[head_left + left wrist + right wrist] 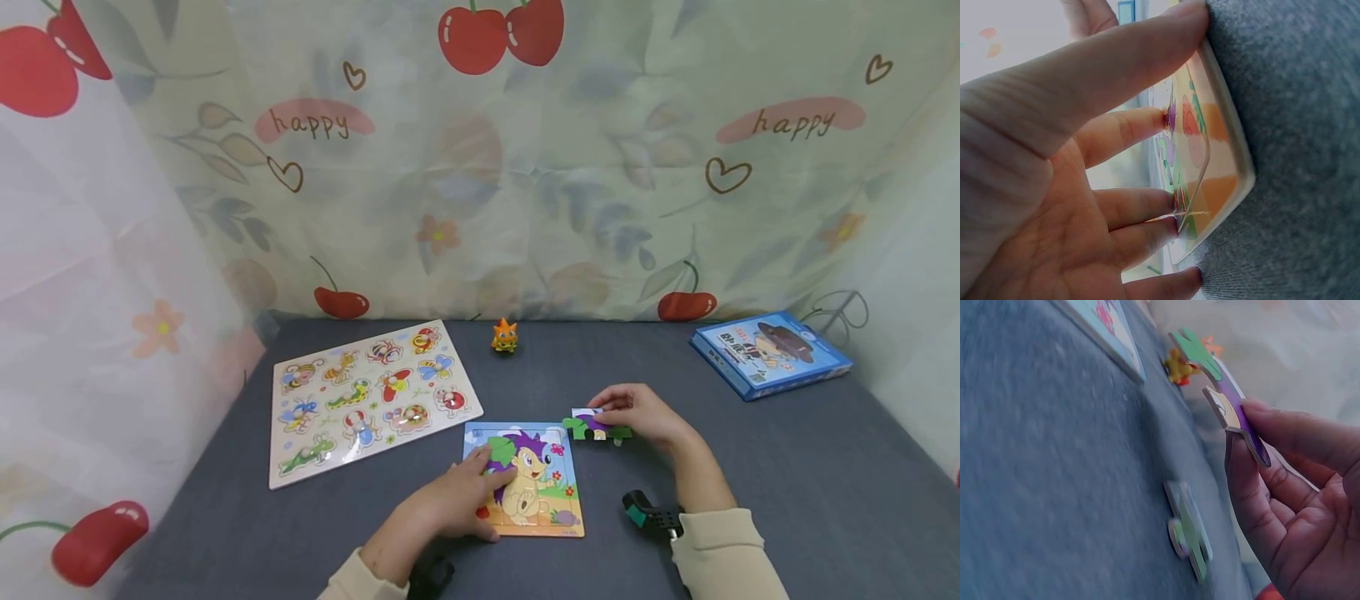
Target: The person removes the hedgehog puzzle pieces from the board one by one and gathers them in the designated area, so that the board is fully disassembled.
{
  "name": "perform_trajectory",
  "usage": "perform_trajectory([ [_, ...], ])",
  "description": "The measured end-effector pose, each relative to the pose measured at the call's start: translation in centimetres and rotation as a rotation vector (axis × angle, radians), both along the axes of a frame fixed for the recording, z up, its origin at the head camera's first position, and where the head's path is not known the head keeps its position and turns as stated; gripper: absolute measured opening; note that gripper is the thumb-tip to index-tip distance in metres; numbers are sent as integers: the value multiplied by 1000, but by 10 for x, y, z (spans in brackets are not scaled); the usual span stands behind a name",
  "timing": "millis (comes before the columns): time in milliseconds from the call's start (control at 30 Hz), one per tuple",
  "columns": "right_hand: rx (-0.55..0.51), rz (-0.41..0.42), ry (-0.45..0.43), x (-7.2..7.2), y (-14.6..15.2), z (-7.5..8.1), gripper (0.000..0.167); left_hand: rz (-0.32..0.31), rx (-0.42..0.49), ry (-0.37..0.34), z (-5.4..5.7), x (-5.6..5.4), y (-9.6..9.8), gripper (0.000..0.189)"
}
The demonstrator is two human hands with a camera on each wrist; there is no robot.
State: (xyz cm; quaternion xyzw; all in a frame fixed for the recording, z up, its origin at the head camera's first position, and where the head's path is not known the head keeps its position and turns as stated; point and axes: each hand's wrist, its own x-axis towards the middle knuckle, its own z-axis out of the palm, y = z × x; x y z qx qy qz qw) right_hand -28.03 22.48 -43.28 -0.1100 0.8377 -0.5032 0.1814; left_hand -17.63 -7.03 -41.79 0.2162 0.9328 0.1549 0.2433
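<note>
My left hand rests on the left side of a hedgehog jigsaw puzzle in a square tray. In the left wrist view its fingertips touch the puzzle, and the thumb lies at the tray's edge. Just right of the tray, my right hand pinches a purple and green puzzle piece between thumb and finger, lifted off the table in the right wrist view. Below it another, mostly green puzzle piece lies on the table.
A board of insect shapes lies at the left. A small orange and yellow figurine stands near the back curtain. At the back right is a blue box, with a thin cable behind it. Grey cloth covers the table.
</note>
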Motion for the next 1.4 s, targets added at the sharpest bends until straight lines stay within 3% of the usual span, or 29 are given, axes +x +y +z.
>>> perform_trajectory([
  [733, 44, -32, -67, -8, 63, -5, 35, 3, 3, 7, -3, 0, 0, 75],
  [1400, 101, -20, -77, -13, 96, 1, 38, 15, 6, -2, 0, 1, -1, 74],
])
